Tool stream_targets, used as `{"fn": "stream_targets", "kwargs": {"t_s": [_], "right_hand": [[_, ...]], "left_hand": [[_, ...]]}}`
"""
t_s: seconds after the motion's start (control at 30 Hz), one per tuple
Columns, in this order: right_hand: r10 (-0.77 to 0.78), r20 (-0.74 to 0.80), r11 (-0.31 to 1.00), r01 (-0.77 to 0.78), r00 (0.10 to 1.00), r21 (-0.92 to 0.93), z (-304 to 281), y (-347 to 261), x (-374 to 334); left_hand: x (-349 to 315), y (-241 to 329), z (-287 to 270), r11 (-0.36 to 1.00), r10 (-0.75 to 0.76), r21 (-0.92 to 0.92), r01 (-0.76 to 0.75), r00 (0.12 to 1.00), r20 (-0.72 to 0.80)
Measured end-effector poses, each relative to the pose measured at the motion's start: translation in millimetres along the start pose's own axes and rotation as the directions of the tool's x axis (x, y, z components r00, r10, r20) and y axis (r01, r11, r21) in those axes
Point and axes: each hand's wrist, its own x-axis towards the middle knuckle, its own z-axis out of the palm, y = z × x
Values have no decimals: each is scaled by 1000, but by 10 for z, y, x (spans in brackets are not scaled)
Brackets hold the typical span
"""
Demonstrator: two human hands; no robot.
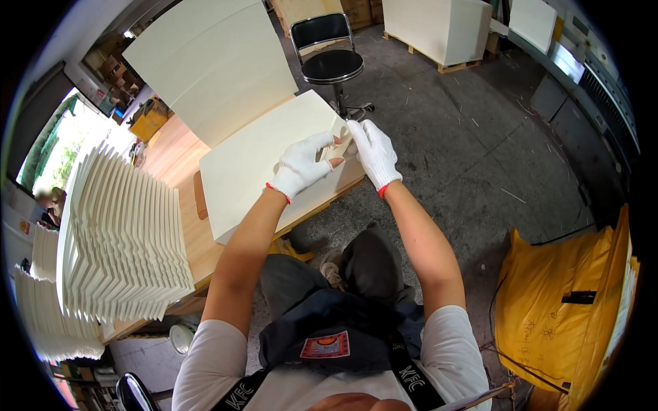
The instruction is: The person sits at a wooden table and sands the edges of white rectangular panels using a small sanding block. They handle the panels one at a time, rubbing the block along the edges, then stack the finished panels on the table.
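A thick stack of white paper sheets (260, 147) lies on a wooden table in front of me. Both hands wear white knit gloves with red cuffs and meet at the stack's right-hand corner. My left hand (303, 163) rests over the right part of the stack, its bare thumb tip and a bare fingertip apart and pointing at the edge. My right hand (375, 155) is closed at the corner, fingers bent over the sheet edges, which look slightly bent up between the hands. Its thumb and the underside of its grip are hidden.
Fanned, wavy piles of white sheets (127, 240) stand on the wooden table (168, 147) at left. Behind my stack rises a tall white stack (219, 68). A black stool (334, 66) stands beyond, a palletised white block (439, 31) farther back. Yellow sheeting (548, 308) covers something at lower right.
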Motion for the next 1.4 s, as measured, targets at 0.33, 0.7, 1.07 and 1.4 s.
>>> {"fn": "stream_targets", "kwargs": {"t_s": [0.33, 0.7, 1.07, 1.4], "right_hand": [[-14, 4, 1000, 14, 1000, 9, 12, 57, 18], [-272, 263, 668, 378, 926, -641, -374, 47, -12], [-77, 110, 984, 93, 991, -151, -115, -76, 57], [3, 20, 1000, -3, 1000, 24, -19, 29, 2]], "left_hand": [[41, -64, -7, 977, -142, -153, 151, 988, 68], [-25, 60, -61, 987, -81, -143, 72, 995, -56], [24, -18, -9, 996, -41, -80, 40, 999, -4], [27, -71, 42, 991, -58, -118, 57, 998, -4]]}}
